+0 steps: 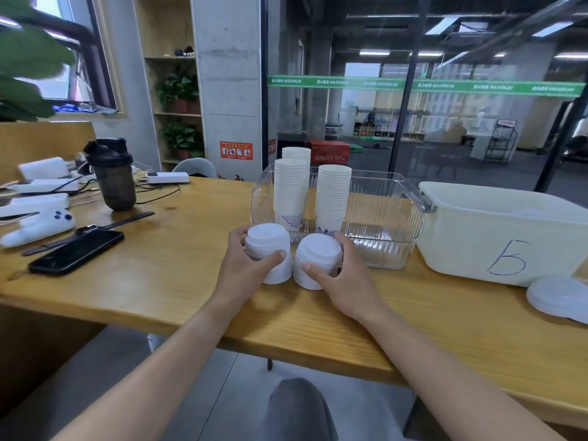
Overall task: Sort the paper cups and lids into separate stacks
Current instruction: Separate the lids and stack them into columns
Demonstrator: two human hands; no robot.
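Before clear bin (381,246) | left hand (245,268) grips left lid stack (270,249) | right hand (337,275) grips right lid stack (318,259)

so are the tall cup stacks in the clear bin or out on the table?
In. Three cup stacks stand upright inside the clear bin, seen through its front wall.

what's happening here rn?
A person is sorting cups and lids at a wooden table. The left hand grips one stack of white lids, the right hand grips a second lid stack beside it. Three paper cup stacks already stand in the clear bin behind. A loose lid lies by the white tub.
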